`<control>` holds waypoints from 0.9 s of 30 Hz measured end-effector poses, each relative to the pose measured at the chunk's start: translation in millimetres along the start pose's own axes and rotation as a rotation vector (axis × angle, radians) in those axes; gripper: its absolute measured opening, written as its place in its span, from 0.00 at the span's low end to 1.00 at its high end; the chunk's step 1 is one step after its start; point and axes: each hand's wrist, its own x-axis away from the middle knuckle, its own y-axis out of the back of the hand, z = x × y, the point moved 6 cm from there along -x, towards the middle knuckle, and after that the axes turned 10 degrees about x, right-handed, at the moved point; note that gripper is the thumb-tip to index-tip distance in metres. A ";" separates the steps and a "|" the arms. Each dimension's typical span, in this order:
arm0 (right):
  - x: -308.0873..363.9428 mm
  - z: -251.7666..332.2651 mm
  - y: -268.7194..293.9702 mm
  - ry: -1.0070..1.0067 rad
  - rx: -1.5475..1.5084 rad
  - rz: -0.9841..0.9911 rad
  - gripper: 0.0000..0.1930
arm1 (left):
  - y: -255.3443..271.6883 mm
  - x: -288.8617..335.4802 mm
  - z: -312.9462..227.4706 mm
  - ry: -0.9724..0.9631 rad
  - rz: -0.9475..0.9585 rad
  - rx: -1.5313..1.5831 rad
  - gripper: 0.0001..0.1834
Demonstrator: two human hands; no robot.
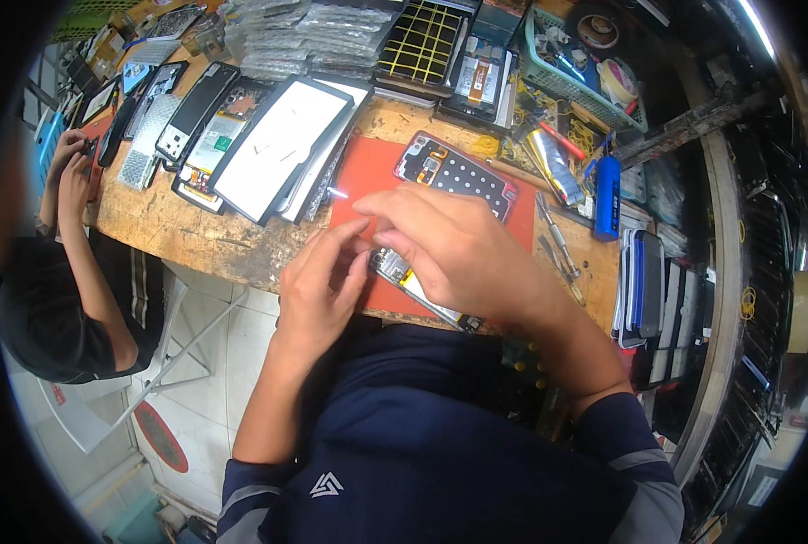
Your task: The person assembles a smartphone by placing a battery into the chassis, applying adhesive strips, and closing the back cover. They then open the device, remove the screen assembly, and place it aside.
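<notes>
Over a red-orange mat point(366, 161), my two hands meet at the fingertips. My right hand point(454, 243) reaches in from the right, its thumb and forefinger bent into a pinch; whatever sits between them is too small to make out. Facing it, my left hand point(318, 283) curls with thumb and forefinger close together, and what they grip is hidden. Beneath the right hand lies an opened phone point(419, 288) with its inner parts bare, partly covered by that hand. A phone frame point(463, 181) with a black dotted panel and reddish rim rests on the mat just beyond.
Opened phones and a white panel point(281, 136) crowd the bench at left. Plastic-wrapped packs point(309, 41) pile up behind. A green basket point(553, 77), a blue tool point(608, 195) and screwdrivers point(558, 236) stand right. Another person point(87, 272) works at far left.
</notes>
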 end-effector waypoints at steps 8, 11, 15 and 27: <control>0.3 1.6 3.3 -0.008 -0.012 -0.022 0.19 | 0.3 -0.7 4.1 0.031 0.021 0.095 0.21; -0.7 5.1 5.4 -0.013 0.018 0.024 0.17 | 0.9 -1.2 -0.8 0.000 0.027 0.079 0.20; -0.8 12.6 8.8 -0.002 0.017 0.055 0.14 | -0.6 -0.7 -9.9 -0.030 0.050 0.037 0.20; 2.3 16.5 14.9 -0.006 0.059 0.068 0.13 | -3.5 -2.3 -16.6 -0.064 0.105 0.045 0.22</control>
